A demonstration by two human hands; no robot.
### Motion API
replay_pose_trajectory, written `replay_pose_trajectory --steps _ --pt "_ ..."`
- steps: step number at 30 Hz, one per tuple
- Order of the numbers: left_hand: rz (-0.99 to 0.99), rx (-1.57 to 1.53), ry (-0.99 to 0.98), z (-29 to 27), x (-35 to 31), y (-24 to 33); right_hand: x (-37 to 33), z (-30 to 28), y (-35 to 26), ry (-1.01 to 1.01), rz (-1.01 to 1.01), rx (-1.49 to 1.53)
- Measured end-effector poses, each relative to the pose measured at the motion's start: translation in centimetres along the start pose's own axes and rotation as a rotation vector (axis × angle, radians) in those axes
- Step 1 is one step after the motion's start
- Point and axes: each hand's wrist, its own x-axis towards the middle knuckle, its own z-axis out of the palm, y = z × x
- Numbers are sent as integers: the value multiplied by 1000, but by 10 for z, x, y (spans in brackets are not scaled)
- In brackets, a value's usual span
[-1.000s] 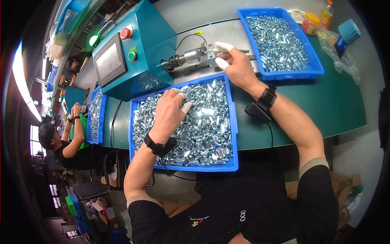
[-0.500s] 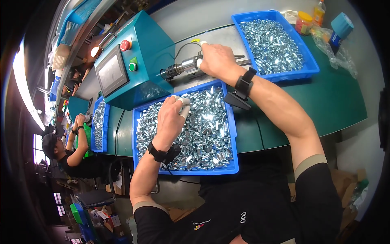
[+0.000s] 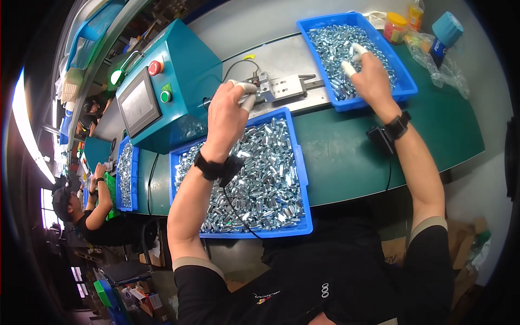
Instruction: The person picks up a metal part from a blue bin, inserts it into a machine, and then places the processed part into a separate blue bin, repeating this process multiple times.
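My left hand (image 3: 227, 116), with white finger cots on its fingertips, reaches to the spindle end of a teal machine (image 3: 184, 70). Its fingers are pinched together beside the metal clamping fixture (image 3: 281, 86); whatever they hold is hidden. Below that forearm lies the near blue tray (image 3: 309, 216), heaped with small shiny metal fittings (image 3: 265, 173). My right hand (image 3: 372, 78) hovers over the far blue tray (image 3: 407, 93), which holds similar metal parts (image 3: 338, 49). Its thumb and forefinger, also in finger cots, are spread apart with nothing visible between them.
The machine carries a screen (image 3: 140, 98), a red knob (image 3: 155, 67) and a green button (image 3: 165, 96). A yellow-lidded jar (image 3: 395, 28), a blue cup (image 3: 447, 28) and a plastic bag (image 3: 441, 70) stand at the far right. Leftward, a co-worker (image 3: 81, 208) sits by another tray (image 3: 134, 179).
My left hand has risen from the near tray to the machine's fixture. My right hand has let go of the fixture and moved right, over the far tray, its fingers opening.
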Motion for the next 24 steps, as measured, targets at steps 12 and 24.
replay_pose_trajectory --steps 12,24 --pt "54 148 -47 28 36 -17 -18 -6 4 110 -59 123" --pt "233 267 -75 24 33 -22 -20 -4 -8 114 -112 151"
